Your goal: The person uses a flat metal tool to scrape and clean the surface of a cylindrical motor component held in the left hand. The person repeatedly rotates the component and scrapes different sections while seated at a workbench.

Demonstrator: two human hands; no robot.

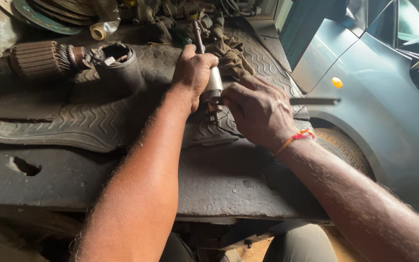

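Note:
My left hand [193, 73] is wrapped around a silver cylindrical metal part [214, 82] with a thin shaft [198, 36] sticking up beyond the fist. My right hand [258, 110] grips the lower end of the same part, fingers on its dark toothed end [213, 109]. A red-orange thread bracelet [294, 138] circles my right wrist. The part is held just above a black ribbed rubber mat [98, 126] on a worn workbench [219, 184].
A dark cylindrical housing [118, 65] and a ribbed armature [40, 58] lie at the left. Greasy rags [231, 56] and tools are piled behind my hands. A grey-blue car [379, 92] with its tyre [343, 145] stands close on the right.

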